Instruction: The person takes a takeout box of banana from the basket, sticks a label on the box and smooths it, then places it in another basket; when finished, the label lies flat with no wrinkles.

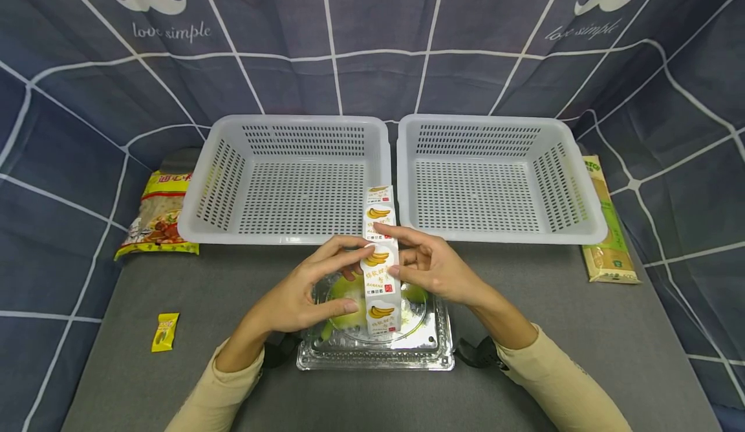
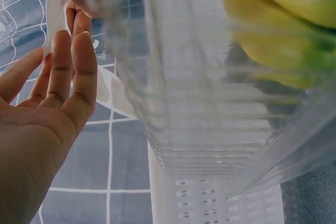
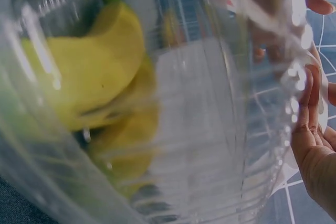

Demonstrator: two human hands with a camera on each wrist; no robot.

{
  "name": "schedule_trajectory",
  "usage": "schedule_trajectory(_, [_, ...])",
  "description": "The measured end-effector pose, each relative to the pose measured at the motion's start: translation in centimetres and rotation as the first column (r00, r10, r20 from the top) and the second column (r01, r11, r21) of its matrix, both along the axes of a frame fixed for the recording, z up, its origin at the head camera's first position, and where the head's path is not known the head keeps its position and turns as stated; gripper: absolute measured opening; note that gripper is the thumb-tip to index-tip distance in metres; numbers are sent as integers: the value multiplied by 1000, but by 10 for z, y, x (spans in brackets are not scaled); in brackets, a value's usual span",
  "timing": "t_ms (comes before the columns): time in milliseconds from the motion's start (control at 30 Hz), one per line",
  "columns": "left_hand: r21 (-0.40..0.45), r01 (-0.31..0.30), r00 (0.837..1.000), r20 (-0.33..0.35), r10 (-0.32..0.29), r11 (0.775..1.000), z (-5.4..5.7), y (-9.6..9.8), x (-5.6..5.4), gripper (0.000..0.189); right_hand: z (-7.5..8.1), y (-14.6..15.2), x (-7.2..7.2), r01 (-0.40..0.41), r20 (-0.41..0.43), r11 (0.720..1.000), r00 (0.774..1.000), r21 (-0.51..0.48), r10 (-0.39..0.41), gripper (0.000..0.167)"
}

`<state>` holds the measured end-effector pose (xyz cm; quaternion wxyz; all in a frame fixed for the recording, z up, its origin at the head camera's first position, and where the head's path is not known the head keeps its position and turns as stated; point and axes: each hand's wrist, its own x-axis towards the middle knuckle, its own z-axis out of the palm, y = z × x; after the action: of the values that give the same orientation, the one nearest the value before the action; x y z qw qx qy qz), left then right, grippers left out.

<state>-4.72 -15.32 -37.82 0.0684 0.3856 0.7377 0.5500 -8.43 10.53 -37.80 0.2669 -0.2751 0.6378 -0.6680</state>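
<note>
A strip of white banana stickers (image 1: 381, 283) runs upright between the two hands in the head view. The left hand (image 1: 302, 290) has its index fingertip on the strip's left edge, with other fingers behind it and the thumb held apart. From the right, the right hand (image 1: 439, 267) pinches the strip; its index finger lies across a sticker and its thumb is at the edge. Below them stands a clear plastic clamshell box (image 1: 375, 359). Yellow-green bananas (image 3: 94, 77) show through its wall in the right wrist view. The strip covers part of the lid.
Two white perforated baskets, a left one (image 1: 285, 239) and a right one (image 1: 500, 233), stand behind the hands. A yellow-edged food bag (image 1: 160, 215) lies far left, a small yellow packet (image 1: 165, 332) nearer. Beside the right basket lies a green-and-tan package (image 1: 611, 251).
</note>
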Motion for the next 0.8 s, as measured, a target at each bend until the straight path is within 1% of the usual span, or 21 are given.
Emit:
schedule_trajectory(200, [14,5,1000,1,-5,1000,-1,0,0,71,-1,1,0,-24,22,999,999,-27,25,66])
schedule_trajectory(433, [50,2,1000,6,-3,999,0,0,0,75,-1,1,0,-39,20,998,999,-42,40,67])
schedule_trajectory(600, [67,3,1000,11,-4,998,0,0,0,78,0,1,0,-46,48,998,998,-49,48,67])
schedule_trajectory(700, [61,-5,1000,12,4,998,1,-1,0,77,-1,1,0,-52,55,997,997,-61,55,67])
schedule_trajectory(800, [48,-13,1000,9,13,999,1,-1,0,76,-2,2,0,-71,52,993,996,-95,76,65])
